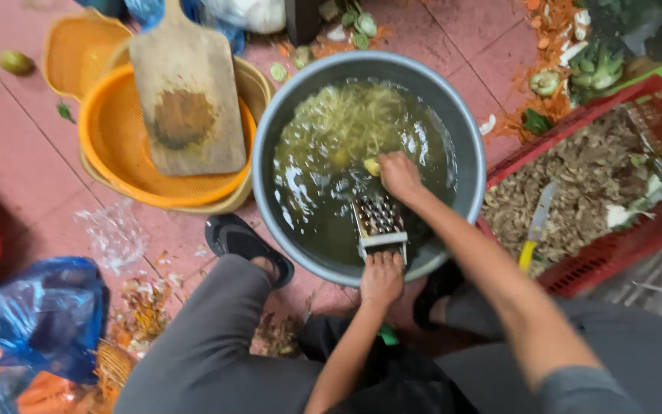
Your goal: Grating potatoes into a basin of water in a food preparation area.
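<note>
At the far left a blue plastic bag [36, 318] lies crumpled on the pink tiled floor [32, 153], with orange peelings [143, 307] scattered just beside it. Above these sit stacked orange baskets [116, 153], and a worn wooden cutting board [185, 92] rests tilted across their rims. A black sandal [243, 241] on the person's foot is planted between the baskets and the big grey basin [469, 146].

The basin holds greenish water with a mass of pale shreds [350, 119] floating toward its far side. A metal grater [379, 224] leans over the near rim, its lower end at the edge and its upper end out over the water. The left hand [381, 277] is closed around the grater's bottom end, bracing it against the rim. The right hand [400, 176] is at the top of the grater, fingers curled tightly on a small yellowish piece [372, 165] — probably a bit of fruit or root, though it is too small to tell — pressed at the grating face.

To the right, touching the basin, a red plastic crate [653, 222] is filled with brownish peelings; a knife with a yellow handle [536, 230] lies on top of them. Beyond the crate — green vegetable scraps [595, 69] and more orange peel on the floor.
</note>
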